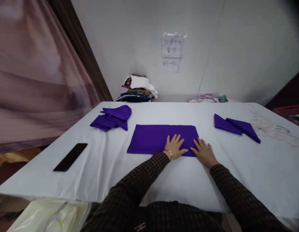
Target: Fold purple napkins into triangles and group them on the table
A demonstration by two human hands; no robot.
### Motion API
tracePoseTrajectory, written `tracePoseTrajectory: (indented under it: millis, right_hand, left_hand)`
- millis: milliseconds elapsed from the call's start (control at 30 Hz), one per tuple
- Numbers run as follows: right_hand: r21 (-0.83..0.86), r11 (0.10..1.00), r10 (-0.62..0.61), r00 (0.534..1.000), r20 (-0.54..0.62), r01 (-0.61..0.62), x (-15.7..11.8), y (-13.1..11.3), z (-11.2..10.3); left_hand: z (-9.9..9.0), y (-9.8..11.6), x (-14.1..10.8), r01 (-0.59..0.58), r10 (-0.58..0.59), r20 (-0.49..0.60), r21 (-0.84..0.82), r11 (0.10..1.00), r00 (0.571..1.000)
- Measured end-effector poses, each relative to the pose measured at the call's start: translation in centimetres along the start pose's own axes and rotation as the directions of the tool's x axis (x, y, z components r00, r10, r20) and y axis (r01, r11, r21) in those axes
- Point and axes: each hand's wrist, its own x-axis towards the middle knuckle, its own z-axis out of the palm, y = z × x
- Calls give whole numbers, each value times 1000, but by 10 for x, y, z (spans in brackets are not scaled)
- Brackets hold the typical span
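Note:
A purple cloth lies flat as a rectangle on the white-covered table, its long side running left to right. My left hand rests palm down on its right half, fingers spread, a bracelet at the wrist. At the cloth's right edge lies my right hand, also flat with fingers apart, its fingertips touching the purple fabric. Neither hand grasps anything.
Crumpled purple cloths lie at the back left, folded purple pieces at the right. A black phone sits front left. Pale threads lie far right. Piled fabrics stand behind the table. A curtain hangs left.

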Motion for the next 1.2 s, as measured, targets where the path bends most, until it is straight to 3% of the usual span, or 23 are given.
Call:
tracePoseTrajectory:
  millis: [67,133,200,300,400,500,567,667,867,933,1000,1100,1200]
  right_hand:
    - [-6,1000,-12,1000,6,12,0,3,3]
    - [-6,999,-33,999,9,33,0,4,4]
    - [-11,999,-42,999,6,42,-1,4,4]
    - [-23,999,-37,999,0,37,-2,4,3]
    - [-24,999,-43,999,-2,43,-1,4,4]
    - [-21,999,-41,999,-5,41,-1,4,6]
    - [-25,999,-43,999,-1,43,-1,4,6]
    - [-27,998,-49,999,14,49,-1,4,5]
    - [13,1000,19,998,64,-20,1,0,-9]
    - [30,999,44,998,34,-45,3,-18,-20]
    - [69,998,3,1000,-27,-1,6,-55,-31]
    - [196,951,-239,971,-31,240,10,-136,-45]
    - [315,832,-476,879,-21,457,12,-214,-48]
  left_hand:
    - [13,14,6,14,-14,5,-19,1000,1000]
    - [20,13,4,55,-55,10,-25,998,998]
    - [19,-1,-5,109,-109,13,-19,994,994]
    - [6,-40,-34,235,-236,14,18,972,972]
    - [-12,-91,-75,423,-424,-9,90,902,906]
    - [-27,-137,-117,621,-621,-56,148,769,782]
    - [-33,-157,-137,687,-686,-77,166,707,724]
    - [-36,-169,-152,719,-716,-86,168,675,692]
    - [-34,-167,-149,714,-711,-89,165,680,698]
    - [-34,-167,-149,713,-710,-86,168,681,698]
    - [-35,-168,-148,714,-712,-80,169,680,697]
    - [-36,-168,-148,717,-717,-75,171,676,693]
    - [-37,-169,-148,716,-717,-69,170,677,694]
